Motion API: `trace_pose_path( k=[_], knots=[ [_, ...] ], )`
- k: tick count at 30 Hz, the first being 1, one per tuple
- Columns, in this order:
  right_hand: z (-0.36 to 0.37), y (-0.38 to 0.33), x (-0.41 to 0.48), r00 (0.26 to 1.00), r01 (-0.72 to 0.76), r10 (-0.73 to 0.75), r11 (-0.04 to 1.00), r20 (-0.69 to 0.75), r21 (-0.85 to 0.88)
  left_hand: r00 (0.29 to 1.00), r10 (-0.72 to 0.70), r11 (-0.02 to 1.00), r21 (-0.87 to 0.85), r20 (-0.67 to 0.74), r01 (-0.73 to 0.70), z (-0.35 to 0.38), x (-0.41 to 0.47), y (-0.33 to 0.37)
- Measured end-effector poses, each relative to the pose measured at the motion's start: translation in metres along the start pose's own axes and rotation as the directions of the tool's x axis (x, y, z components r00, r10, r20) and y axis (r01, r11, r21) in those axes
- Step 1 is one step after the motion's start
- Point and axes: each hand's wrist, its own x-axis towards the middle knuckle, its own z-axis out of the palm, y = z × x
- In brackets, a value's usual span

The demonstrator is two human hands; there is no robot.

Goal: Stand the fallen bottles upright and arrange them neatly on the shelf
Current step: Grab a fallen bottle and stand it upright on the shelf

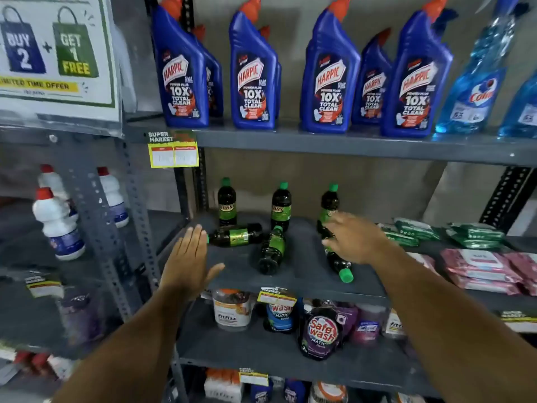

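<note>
Dark bottles with green caps and green labels stand and lie on the grey middle shelf (308,279). Three stand upright at the back: left (227,203), middle (281,206) and right (329,203). Three lie fallen: one on its side pointing left (236,234), one with its base toward me (271,251), and one with its cap toward the front edge (340,264). My left hand (189,260) hovers open just left of the sideways bottle's cap. My right hand (353,237) is open, fingers spread over the right fallen bottle, partly hiding it and the right upright bottle.
Blue Harpic bottles (252,74) and Colin sprays (476,82) fill the shelf above. Green packets (418,229) and pink wipe packs (482,270) lie to the right. Detergent pouches (321,333) sit below. White bottles (56,222) stand on the left rack.
</note>
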Motion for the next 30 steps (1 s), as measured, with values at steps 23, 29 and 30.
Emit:
trace_pose_path(
  k=[23, 29, 30],
  knots=[
    [0.136, 0.0, 0.036, 0.711, -0.696, 0.563, 0.651, 0.422, 0.303, 0.914, -0.072, 0.99, -0.082, 0.398, 0.114, 0.119, 0.058, -0.091],
    [0.154, -0.007, 0.032, 0.713, -0.699, 0.612, 0.58, 0.342, 0.418, 0.92, -0.095, 0.989, -0.068, 0.381, 0.13, 0.126, 0.059, -0.094],
    [0.154, -0.006, 0.033, 0.717, -0.696, 0.605, 0.583, 0.347, 0.42, 0.922, -0.098, 0.99, -0.062, 0.375, 0.13, 0.126, 0.058, -0.094]
  ],
)
